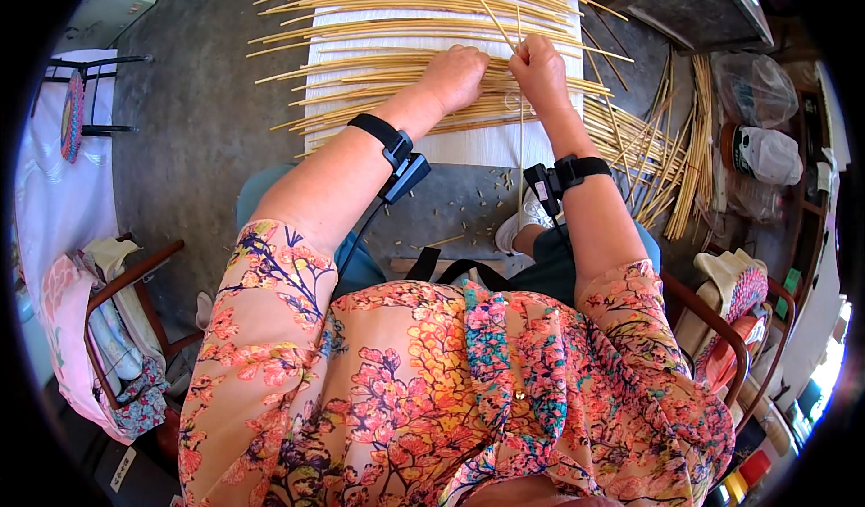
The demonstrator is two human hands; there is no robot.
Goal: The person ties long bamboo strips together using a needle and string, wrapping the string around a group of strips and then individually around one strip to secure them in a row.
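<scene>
Many thin yellow reed-like stems [387, 30] lie crosswise over a white table [496, 151] in several rows. My right hand [541, 67] is closed in a pinch on a thin stem [487, 7] that slants up and away to the left from its fingers. A second thin stem [522, 142] runs straight toward me below the fingers. Just left of it, my left hand [458, 76] is curled over the nearer row of stems, closed; what its fingers grip is hidden. A small gap separates the hands.
More stems [694, 147] lean in a bundle right of the table. Short cut bits [468, 205] are scattered on the grey floor. Chairs with cloths [99, 327] stand left and right. Clear plastic bags [766, 151] sit at far right. Both forearms wear black straps with small devices [407, 176].
</scene>
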